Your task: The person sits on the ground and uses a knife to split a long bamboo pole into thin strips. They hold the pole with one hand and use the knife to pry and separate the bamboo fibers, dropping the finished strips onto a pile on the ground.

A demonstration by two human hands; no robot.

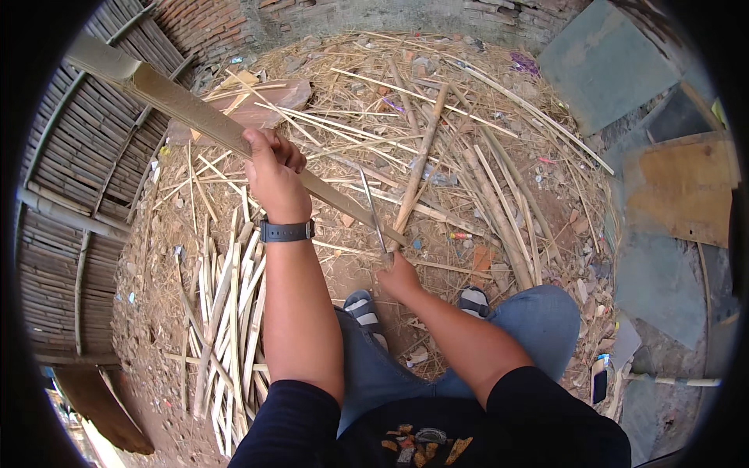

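Observation:
My left hand (pixel 277 175), a dark watch on its wrist, is closed around a long split bamboo piece (pixel 191 115). The piece slants from the upper left down toward my right hand. My right hand (pixel 401 278) grips the handle of a knife (pixel 374 207) whose narrow blade points up and away from me. The blade crosses the bamboo's lower end; whether it touches the bamboo I cannot tell. Beyond that end lies a round bamboo pole (pixel 424 160) on the ground, close to the knife hand.
A heap of split bamboo strips (pixel 226 312) lies left of my legs. More poles (pixel 499 210) and thin strips are scattered ahead among straw and litter. Bamboo fencing (pixel 70 156) stands at left, a brick wall (pixel 226 27) behind, grey panels (pixel 605 66) and a phone (pixel 599 384) at right.

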